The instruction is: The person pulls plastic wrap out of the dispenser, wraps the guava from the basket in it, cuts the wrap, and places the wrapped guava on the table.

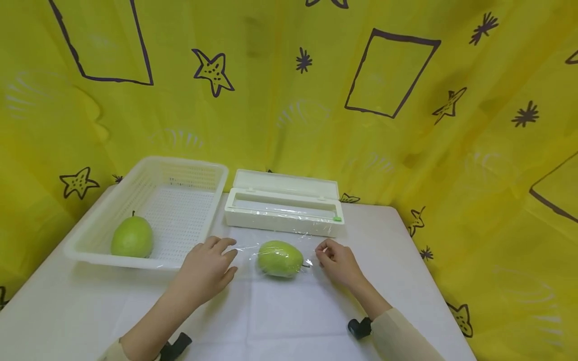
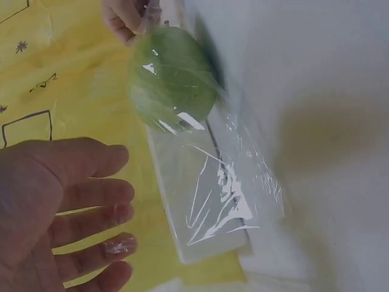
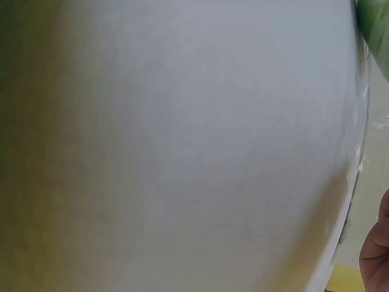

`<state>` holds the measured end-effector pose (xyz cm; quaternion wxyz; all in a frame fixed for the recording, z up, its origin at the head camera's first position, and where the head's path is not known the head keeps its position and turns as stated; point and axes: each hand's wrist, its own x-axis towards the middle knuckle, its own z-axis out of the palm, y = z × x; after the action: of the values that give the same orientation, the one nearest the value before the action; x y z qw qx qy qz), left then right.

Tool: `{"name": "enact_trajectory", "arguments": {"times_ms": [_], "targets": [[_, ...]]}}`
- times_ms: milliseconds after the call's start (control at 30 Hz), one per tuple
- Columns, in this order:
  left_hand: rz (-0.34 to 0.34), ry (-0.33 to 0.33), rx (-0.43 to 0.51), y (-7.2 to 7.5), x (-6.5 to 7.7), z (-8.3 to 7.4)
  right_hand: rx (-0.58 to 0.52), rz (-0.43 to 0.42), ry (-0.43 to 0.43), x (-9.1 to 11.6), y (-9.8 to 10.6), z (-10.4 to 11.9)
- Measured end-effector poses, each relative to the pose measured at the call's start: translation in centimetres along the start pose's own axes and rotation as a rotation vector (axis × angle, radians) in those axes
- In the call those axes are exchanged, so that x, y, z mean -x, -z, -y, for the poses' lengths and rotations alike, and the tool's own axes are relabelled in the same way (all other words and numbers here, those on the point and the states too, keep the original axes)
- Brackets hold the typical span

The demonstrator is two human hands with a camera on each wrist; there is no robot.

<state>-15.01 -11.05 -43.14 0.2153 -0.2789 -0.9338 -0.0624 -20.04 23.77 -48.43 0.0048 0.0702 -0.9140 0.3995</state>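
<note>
A green pear lies on its side on the white table, its stem pointing right. Clear cling film covers it and spreads out wrinkled to both sides. To the pear's left is my left hand, fingers spread and loosely extended; in the left wrist view a scrap of film touches one finger. My right hand pinches the film's edge between thumb and fingers, just beyond the stem. In the right wrist view only part of that hand shows at the lower right.
Behind the pear stands a white cling film dispenser with its lid raised and a green slider at its right end. A white plastic basket at the left holds another green pear. A yellow patterned curtain hangs behind the table.
</note>
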Motion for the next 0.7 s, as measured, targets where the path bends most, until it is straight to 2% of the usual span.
{"name": "enact_trajectory", "arguments": {"times_ms": [67,100,167,267,333,400,467,633,700], "targets": [[-0.001,0.015,-0.020,0.4,0.1,-0.4,-0.002,0.000,-0.011,0.0,0.0,0.0],[-0.025,0.017,-0.023,0.6,0.1,-0.6,-0.001,0.000,-0.017,0.0,0.0,0.1],[-0.116,-0.004,0.022,0.7,0.2,-1.3,0.001,0.006,-0.029,0.1,0.0,0.2],[-0.241,-0.114,0.167,0.4,0.7,-3.4,0.004,0.016,-0.038,0.2,0.1,0.4],[-0.268,-0.190,0.255,-0.3,0.6,-5.1,0.004,0.013,-0.039,0.2,0.1,0.5],[-0.236,-0.223,0.297,-1.1,0.0,-6.3,-0.007,0.012,-0.040,0.1,0.2,0.5],[-0.186,-0.207,0.296,-2.1,-1.4,-6.7,-0.020,0.003,-0.034,0.0,0.2,0.4],[0.041,-0.081,0.280,-4.3,-6.5,-5.6,-0.057,-0.001,-0.007,-0.2,-0.2,0.5],[0.141,-0.049,0.300,-4.8,-7.8,-4.9,-0.073,0.007,0.005,-0.1,-0.5,0.7]]}}
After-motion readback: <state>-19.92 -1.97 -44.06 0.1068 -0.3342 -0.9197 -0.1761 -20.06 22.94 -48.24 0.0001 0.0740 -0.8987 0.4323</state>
